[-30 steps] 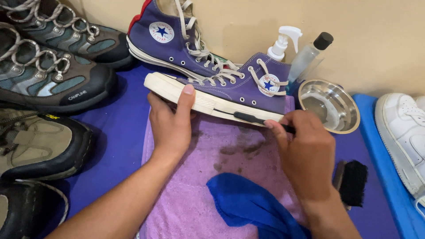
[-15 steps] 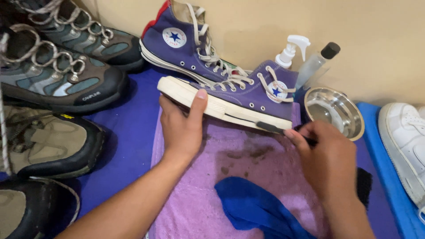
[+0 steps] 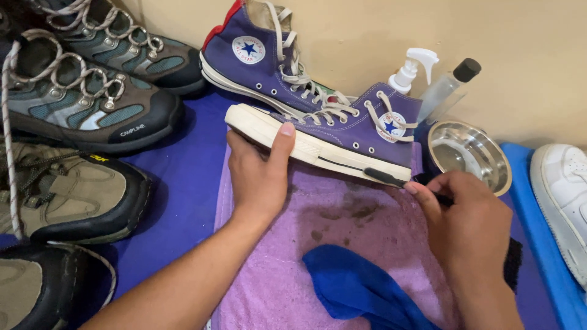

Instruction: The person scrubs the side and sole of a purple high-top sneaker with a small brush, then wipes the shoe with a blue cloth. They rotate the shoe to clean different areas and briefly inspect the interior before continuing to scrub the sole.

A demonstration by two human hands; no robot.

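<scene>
Against a beige wall, a purple towel (image 3: pixel 367 244) covers the blue mat. At its far edge, the left hand (image 3: pixel 260 177) grips the purple sneaker (image 3: pixel 342 131) by its sole, while the right hand (image 3: pixel 468 220) pinches a small black brush (image 3: pixel 385 177) against the sole's edge, apparently mid-scrub along the rubber.

Sneaker (image 3: pixel 342 137) on towel (image 3: pixel 342 244); boots (image 3: pixel 79 110) left; bowl (image 3: pixel 468 156), bottles (image 3: pixel 428 76) right behind.

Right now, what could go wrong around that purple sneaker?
The right hand works a thin black tool along the sole of the purple sneaker; a slip could knock the steel bowl or spray bottle close behind. Dirt already spots the pink towel and may smear back.
</scene>
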